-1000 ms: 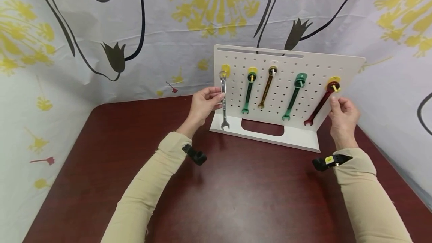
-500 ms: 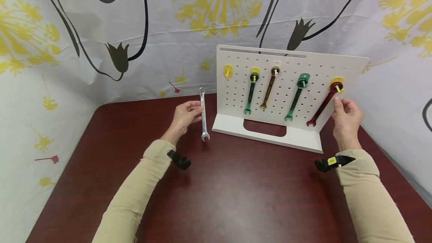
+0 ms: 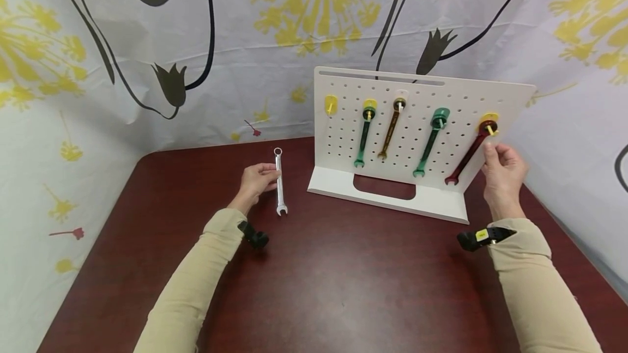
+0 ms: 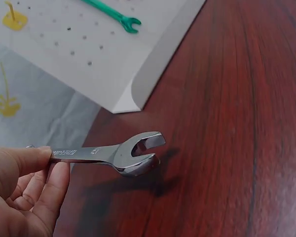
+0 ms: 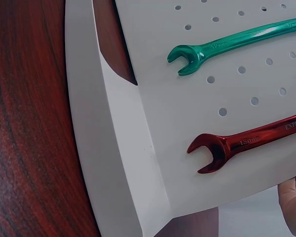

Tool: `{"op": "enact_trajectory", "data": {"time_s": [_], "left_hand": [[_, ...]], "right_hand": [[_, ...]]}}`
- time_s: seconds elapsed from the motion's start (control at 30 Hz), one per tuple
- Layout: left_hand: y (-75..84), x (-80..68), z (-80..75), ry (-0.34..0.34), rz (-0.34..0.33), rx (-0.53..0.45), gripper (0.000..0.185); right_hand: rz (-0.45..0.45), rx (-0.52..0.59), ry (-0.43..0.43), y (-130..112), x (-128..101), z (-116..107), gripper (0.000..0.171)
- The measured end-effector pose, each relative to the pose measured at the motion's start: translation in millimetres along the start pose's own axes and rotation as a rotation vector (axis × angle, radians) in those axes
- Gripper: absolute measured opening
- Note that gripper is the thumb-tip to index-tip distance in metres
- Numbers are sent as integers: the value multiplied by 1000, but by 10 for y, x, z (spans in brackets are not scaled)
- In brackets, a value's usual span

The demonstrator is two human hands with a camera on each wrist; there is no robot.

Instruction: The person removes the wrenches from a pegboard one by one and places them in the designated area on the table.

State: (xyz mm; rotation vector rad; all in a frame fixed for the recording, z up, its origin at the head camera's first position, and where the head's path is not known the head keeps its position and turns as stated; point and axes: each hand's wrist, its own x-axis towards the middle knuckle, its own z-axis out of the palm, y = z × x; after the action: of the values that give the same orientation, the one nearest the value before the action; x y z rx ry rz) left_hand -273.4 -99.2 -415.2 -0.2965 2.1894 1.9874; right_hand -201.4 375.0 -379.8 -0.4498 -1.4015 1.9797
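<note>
- The left hand (image 3: 255, 180) is pinching a silver wrench (image 3: 279, 181) by its shaft, holding it just above the dark red desk (image 3: 343, 277), left of the white pegboard (image 3: 417, 97); its engraving is too blurred to read.
- Green, bronze and green wrenches are hanging on pegs.
- The right hand (image 3: 502, 170) is gripping the pegboard's right edge beside a red wrench (image 5: 246, 145) reading "15mm" and "EXPLOIT".

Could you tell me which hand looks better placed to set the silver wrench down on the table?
The left hand, probably: it already pinches the silver open-ended metal wrench low over the dark red wooden table. The right hand rests at the edge of the white pegboard stand, far from it.
</note>
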Motion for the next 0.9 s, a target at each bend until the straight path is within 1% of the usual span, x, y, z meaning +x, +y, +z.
{"op": "enact_trajectory", "data": {"time_s": [0.17, 0.3, 0.47, 0.77, 0.9], "left_hand": [[-43, 24, -34, 17, -17, 50, 29], [-74, 46, -45, 35, -25, 87, 28], [-107, 73, -48, 59, -38, 132, 26], [-136, 105, -58, 65, -59, 207, 24], [-138, 118, -47, 73, -49, 284, 22]], "right_hand": [[2, 0, -4, 1, -5, -4, 14], [-13, -11, -6, 3, -11, -5, 13], [-13, 10, 2, 3, -15, 1, 13], [-11, -11, 2, 0, -11, -5, 14], [-1, -26, 2, 6, -5, -10, 14]]}}
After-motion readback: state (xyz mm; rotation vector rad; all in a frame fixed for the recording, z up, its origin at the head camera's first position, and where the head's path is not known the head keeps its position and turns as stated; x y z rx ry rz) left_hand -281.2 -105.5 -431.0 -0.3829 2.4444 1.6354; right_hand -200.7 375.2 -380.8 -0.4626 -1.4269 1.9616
